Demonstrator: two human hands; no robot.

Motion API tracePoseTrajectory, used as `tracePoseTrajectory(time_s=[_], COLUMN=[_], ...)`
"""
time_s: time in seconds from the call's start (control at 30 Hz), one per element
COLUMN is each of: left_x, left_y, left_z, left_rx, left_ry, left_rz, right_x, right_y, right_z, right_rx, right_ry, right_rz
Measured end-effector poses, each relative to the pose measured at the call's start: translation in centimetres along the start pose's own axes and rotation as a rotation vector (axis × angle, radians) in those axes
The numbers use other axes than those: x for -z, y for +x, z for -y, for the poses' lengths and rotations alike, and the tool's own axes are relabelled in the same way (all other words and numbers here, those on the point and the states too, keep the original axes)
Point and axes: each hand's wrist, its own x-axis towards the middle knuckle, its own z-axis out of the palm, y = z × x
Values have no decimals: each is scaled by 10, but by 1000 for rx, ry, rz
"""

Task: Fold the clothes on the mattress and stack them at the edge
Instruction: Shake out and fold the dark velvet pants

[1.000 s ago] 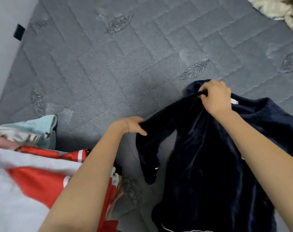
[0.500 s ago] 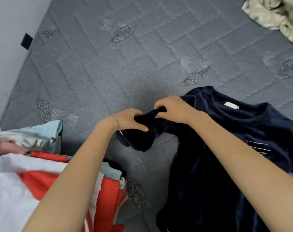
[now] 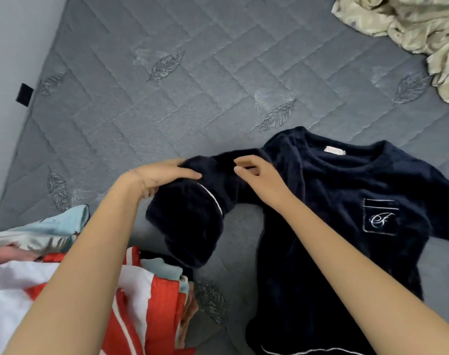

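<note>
Grey quilted mattress (image 3: 192, 98), leaf embroidery, black tag (image 3: 24, 94) on its left edge. Directly on it: navy fleece top (image 3: 333, 201) right of centre, chest pocket up. Stack of folded clothes (image 3: 146, 303) at near-left edge, red-and-white piece uppermost. Crumpled beige cloth (image 3: 410, 26) in far-right corner.

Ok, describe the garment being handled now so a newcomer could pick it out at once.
On the grey quilted mattress, right of the red-and-white stack at its near-left edge, lies a navy top, with the left hand and right hand at its sleeve. It is the only dark garment spread out, and it has a white monogram pocket on the chest.
</note>
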Motion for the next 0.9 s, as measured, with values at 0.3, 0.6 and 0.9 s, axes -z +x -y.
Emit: tracePoseTrajectory(time_s=[0.3, 0.6, 0.9], left_x=[-175, -319, -380], left_y=[52, 132, 164], left_z=[-114, -124, -107], left_rx=[-30, -93, -227], left_ry=[-199, -315, -182], left_rz=[138, 5, 73], right_x=[104, 241, 269], right_y=[-68, -105, -87], right_z=[-49, -148, -227], right_rx=[-269, -266, -346], right_ry=[1164, 742, 226], right_rz=[-9, -140, -700])
